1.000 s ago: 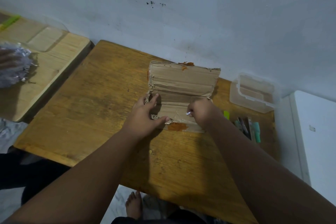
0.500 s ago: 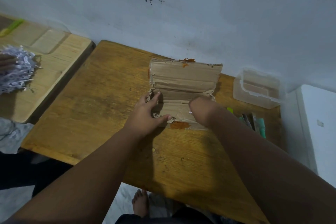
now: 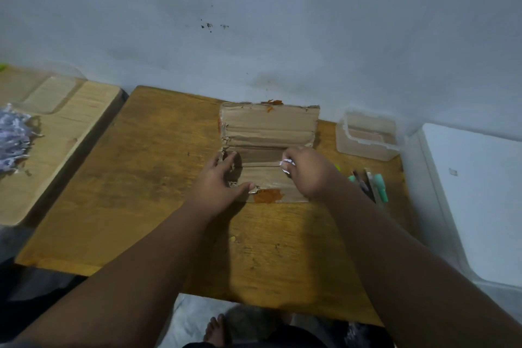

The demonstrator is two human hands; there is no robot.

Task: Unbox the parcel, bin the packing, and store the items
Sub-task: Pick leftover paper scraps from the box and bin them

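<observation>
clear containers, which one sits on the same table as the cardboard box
The clear container right of the cardboard box, by the pens. The other clear container lies on the lighter table at left.

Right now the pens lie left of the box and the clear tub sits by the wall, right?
Not quite. The head view shows the pens lying right of the box, beside the right hand. The clear tub does sit by the wall.

A plain home room: scuffed painted wall (image 3: 254, 22), worn wooden surface (image 3: 127, 178), bare foot (image 3: 214, 330) on the floor
</observation>
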